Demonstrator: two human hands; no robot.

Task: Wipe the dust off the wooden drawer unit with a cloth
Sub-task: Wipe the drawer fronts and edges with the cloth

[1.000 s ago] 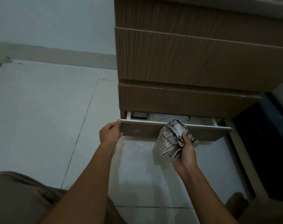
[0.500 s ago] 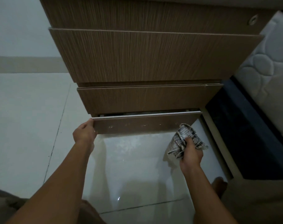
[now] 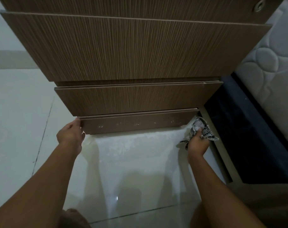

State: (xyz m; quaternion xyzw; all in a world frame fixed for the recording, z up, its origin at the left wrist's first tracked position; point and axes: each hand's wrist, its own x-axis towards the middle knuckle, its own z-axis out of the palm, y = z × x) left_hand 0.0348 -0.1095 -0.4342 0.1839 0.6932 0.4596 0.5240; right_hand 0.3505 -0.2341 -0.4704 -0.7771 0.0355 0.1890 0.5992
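Drawer unit (image 3: pixel 131 51) stands on the tiled floor (image 3: pixel 16 129) beside a mattress (image 3: pixel 275 76); left hand (image 3: pixel 70 134) steadies the bottom drawer's (image 3: pixel 136 124) edge, fingers curled on it, while right hand (image 3: pixel 196 143), its grip bunched round a checked cloth (image 3: pixel 198 127), reaches its right corner

Wooden drawer unit (image 3: pixel 131 46): brown vertical grain, fills upper centre of frame, bottom drawer (image 3: pixel 136 123) nearly shut. Checked cloth (image 3: pixel 199 129): crumpled, lower right, touching bottom drawer's right corner.

Glossy pale tiled floor (image 3: pixel 21 122); quilted white mattress (image 3: pixel 270 66) on dark bed base (image 3: pixel 248 129)
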